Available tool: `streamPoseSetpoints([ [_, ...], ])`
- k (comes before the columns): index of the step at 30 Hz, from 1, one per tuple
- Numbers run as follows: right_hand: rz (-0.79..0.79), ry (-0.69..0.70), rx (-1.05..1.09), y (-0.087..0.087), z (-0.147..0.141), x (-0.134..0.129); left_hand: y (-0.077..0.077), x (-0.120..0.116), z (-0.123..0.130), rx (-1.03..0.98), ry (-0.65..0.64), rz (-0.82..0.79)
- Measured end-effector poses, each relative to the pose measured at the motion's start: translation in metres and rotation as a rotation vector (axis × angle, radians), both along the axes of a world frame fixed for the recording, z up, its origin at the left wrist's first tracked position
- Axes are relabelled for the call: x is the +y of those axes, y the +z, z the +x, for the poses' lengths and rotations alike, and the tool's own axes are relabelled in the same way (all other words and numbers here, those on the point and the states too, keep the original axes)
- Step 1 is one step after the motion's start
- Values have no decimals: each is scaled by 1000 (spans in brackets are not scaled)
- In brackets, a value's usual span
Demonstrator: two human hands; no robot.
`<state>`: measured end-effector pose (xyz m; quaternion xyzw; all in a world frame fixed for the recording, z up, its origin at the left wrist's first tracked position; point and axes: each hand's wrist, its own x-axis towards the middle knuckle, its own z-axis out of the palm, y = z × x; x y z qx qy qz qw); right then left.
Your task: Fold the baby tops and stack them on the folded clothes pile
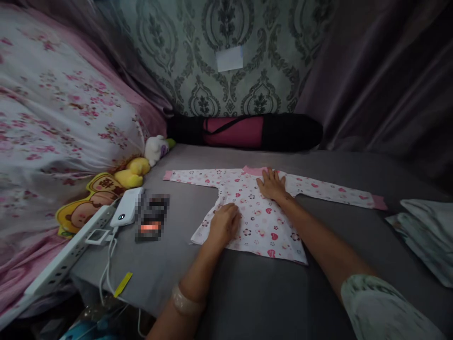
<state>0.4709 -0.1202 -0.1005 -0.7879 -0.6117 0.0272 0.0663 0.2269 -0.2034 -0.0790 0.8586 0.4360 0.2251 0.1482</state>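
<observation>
A child's long-sleeved shirt (244,208), white with pink and red hearts, flowers and small figures, lies spread on the grey bed sheet. Its pink collar points away from me, and both sleeves stretch out sideways to pink cuffs. My right hand (272,185) presses flat on the upper chest just below the collar, fingers spread. Lower down, my left hand (225,224) rests on the left part of the shirt's body, its fingers slightly bent and grasping nothing visible. A pale bangle (187,301) circles my left wrist.
At left are a white power strip (72,250), a white power bank (126,208) with cables, a blurred-out dark object (153,218) and plush toys (132,172). Folded clothes (424,236) lie at right. A black and pink long bag (244,132) lines the wall.
</observation>
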Motion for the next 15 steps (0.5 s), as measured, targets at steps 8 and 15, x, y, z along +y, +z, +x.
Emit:
streamPoseSetpoints([
  [8, 150, 406, 112, 29, -89, 6, 11, 14, -36, 206, 544, -86],
  [15, -49, 410, 220, 38, -155, 33, 8, 14, -45, 205, 560, -278],
])
